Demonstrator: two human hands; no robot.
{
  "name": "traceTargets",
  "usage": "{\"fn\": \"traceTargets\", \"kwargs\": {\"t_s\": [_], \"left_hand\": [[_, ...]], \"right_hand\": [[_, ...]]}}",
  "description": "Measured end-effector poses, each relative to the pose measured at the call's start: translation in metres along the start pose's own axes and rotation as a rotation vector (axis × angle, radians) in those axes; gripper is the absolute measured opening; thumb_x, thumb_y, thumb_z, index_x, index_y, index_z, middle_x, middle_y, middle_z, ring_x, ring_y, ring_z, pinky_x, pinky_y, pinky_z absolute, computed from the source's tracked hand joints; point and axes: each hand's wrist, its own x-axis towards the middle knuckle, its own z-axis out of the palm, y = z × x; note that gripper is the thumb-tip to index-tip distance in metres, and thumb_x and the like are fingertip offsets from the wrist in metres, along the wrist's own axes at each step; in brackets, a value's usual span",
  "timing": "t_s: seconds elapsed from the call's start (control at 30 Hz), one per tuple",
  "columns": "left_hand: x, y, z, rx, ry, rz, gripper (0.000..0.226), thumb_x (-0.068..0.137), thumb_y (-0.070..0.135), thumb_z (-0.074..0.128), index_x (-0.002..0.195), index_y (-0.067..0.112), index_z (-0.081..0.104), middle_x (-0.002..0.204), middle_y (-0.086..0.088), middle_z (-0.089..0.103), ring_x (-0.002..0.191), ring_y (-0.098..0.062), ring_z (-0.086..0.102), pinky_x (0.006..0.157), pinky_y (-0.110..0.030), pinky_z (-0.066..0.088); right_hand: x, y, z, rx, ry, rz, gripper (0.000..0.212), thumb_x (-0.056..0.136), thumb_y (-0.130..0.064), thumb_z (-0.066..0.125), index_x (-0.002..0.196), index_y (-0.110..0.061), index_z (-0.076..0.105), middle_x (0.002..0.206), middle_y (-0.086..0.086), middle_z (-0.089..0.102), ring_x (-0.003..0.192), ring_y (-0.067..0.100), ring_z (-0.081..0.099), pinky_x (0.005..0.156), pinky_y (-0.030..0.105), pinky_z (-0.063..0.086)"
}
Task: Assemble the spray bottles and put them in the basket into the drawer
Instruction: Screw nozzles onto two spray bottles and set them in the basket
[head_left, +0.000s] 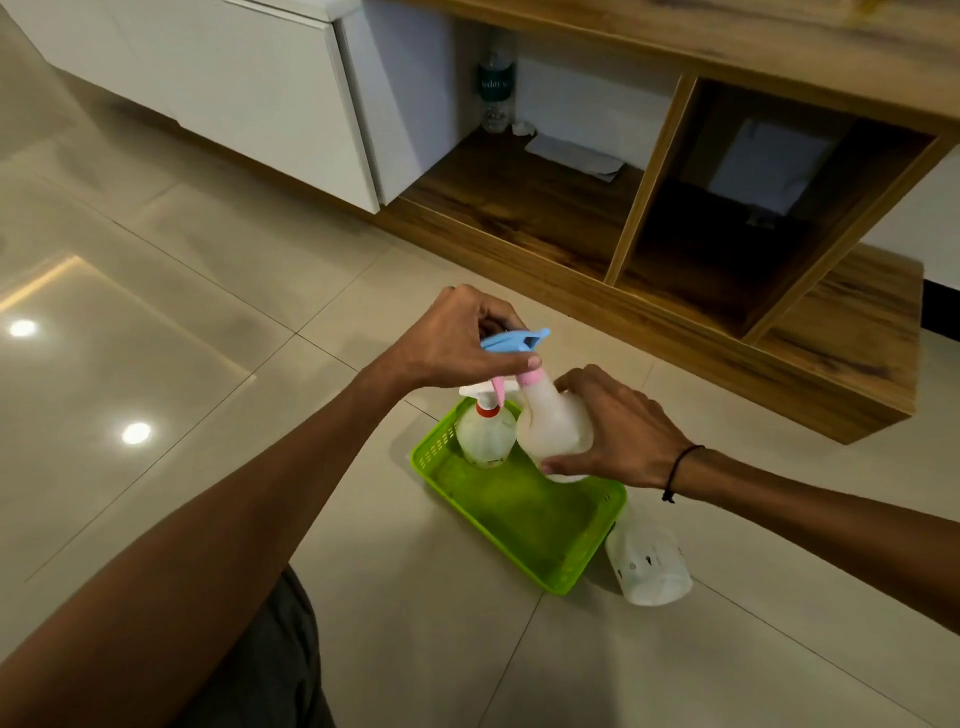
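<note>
Currently both hands work above a green basket (524, 512) sitting on the tiled floor (171, 291). Left hand (457, 338) has fingers curled round a blue spray head (511, 341), thumb pressed along its underside; the pink collar (531, 378) of that head sits at the neck of a translucent white bottle (555, 426). Right hand (618, 431) wraps that bottle from the right side, thumb across its lower front, fingers behind it, holding it upright, just over the basket's far end. Black cord bracelet (680, 470) on the right wrist.

Second spray bottle (485, 434) stands inside the basket at its far left corner, white trigger head and red collar already on it, touching or just beside the held bottle. Pink trigger lever hangs down in front of it.

Third bottle (649, 564), translucent, no head visible, stands on the floor just beside the basket's right near corner; its top is hidden behind the basket rim and the right forearm.

Rest of basket interior shows bare green base.

Beyond: wooden shelf unit (675, 291) low on the floor with open compartments; a clear water bottle (497, 91) stands at the back of the left compartment, with white paper (576, 156) lying near it. White cabinet (234, 88) to the left of the unit. Grey clothing (270, 660) at bottom edge.
</note>
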Motion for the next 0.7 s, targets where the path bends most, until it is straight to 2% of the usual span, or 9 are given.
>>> {"fn": "traceTargets", "kwargs": {"t_s": [0.1,0.17,0.23,0.3,0.37,0.43,0.5,0.6,0.7], "left_hand": [[-0.013,0.005,0.009,-0.035,-0.131,0.061,0.025,0.082,0.023,0.088,0.104,0.012,0.084,0.089,0.001,0.081,0.078,-0.018,0.076,0.073,-0.041,0.062],[-0.021,0.007,0.019,-0.034,-0.222,0.078,0.025,0.082,0.026,0.088,0.104,0.017,0.084,0.088,0.005,0.081,0.075,-0.013,0.074,0.068,-0.030,0.059],[-0.029,0.005,0.030,0.002,-0.296,0.086,0.025,0.083,0.027,0.087,0.107,0.019,0.084,0.090,0.008,0.082,0.073,-0.005,0.072,0.066,-0.016,0.052],[-0.036,0.001,0.040,0.065,-0.340,0.083,0.024,0.085,0.026,0.085,0.109,0.021,0.084,0.091,0.010,0.082,0.072,-0.006,0.069,0.070,-0.007,0.045],[-0.043,-0.005,0.048,0.113,-0.371,0.074,0.022,0.085,0.025,0.082,0.107,0.024,0.084,0.082,0.015,0.078,0.068,-0.009,0.066,0.070,-0.001,0.039],[-0.050,-0.012,0.054,0.135,-0.403,0.067,0.019,0.085,0.023,0.081,0.104,0.026,0.084,0.074,0.023,0.072,0.065,-0.004,0.062,0.063,-0.004,0.038],[-0.056,-0.019,0.056,0.201,-0.423,0.075,0.018,0.087,0.025,0.081,0.104,0.027,0.084,0.079,0.016,0.076,0.069,-0.007,0.059,0.062,-0.007,0.035],[-0.061,-0.030,0.056,0.302,-0.419,0.028,0.018,0.090,0.036,0.079,0.106,0.028,0.082,0.081,0.005,0.075,0.073,-0.012,0.058,0.067,-0.025,0.047],[-0.064,-0.035,0.050,0.380,-0.421,0.005,0.022,0.089,0.046,0.074,0.107,0.035,0.080,0.090,0.009,0.076,0.075,-0.009,0.061,0.072,-0.033,0.054]], "right_hand": [[-0.009,-0.004,0.024,0.075,-0.052,0.013,0.100,0.054,-0.082,0.077,0.134,-0.037,0.039,0.121,-0.010,0.048,0.097,0.015,0.054,0.072,0.035,0.051],[-0.014,-0.005,0.042,0.190,-0.085,0.017,0.104,0.057,-0.074,0.083,0.141,-0.034,0.039,0.131,-0.006,0.048,0.113,0.019,0.056,0.087,0.041,0.056],[-0.016,-0.007,0.058,0.270,-0.092,0.044,0.105,0.062,-0.062,0.089,0.148,-0.028,0.039,0.137,-0.002,0.048,0.123,0.020,0.052,0.100,0.042,0.053],[-0.016,-0.008,0.073,0.323,-0.086,0.081,0.096,0.066,-0.050,0.092,0.145,-0.022,0.045,0.130,-0.003,0.048,0.120,0.017,0.050,0.101,0.038,0.050],[-0.015,-0.009,0.084,0.372,-0.105,0.093,0.085,0.070,-0.039,0.093,0.140,-0.017,0.049,0.127,-0.003,0.049,0.120,0.019,0.049,0.099,0.036,0.047],[-0.013,-0.012,0.093,0.412,-0.128,0.097,0.079,0.074,-0.028,0.093,0.139,-0.013,0.051,0.130,-0.003,0.051,0.123,0.024,0.051,0.098,0.036,0.046],[-0.010,-0.016,0.101,0.428,-0.151,0.127,0.074,0.076,-0.019,0.090,0.138,-0.009,0.052,0.133,0.003,0.055,0.122,0.029,0.055,0.096,0.038,0.048],[-0.005,-0.022,0.108,0.433,-0.208,0.195,0.068,0.077,-0.011,0.087,0.136,-0.004,0.053,0.131,0.015,0.059,0.117,0.035,0.059,0.095,0.046,0.051],[-0.003,-0.025,0.111,0.410,-0.230,0.219,0.060,0.076,-0.011,0.088,0.126,-0.003,0.055,0.119,0.017,0.065,0.106,0.037,0.063,0.089,0.049,0.052]]}}
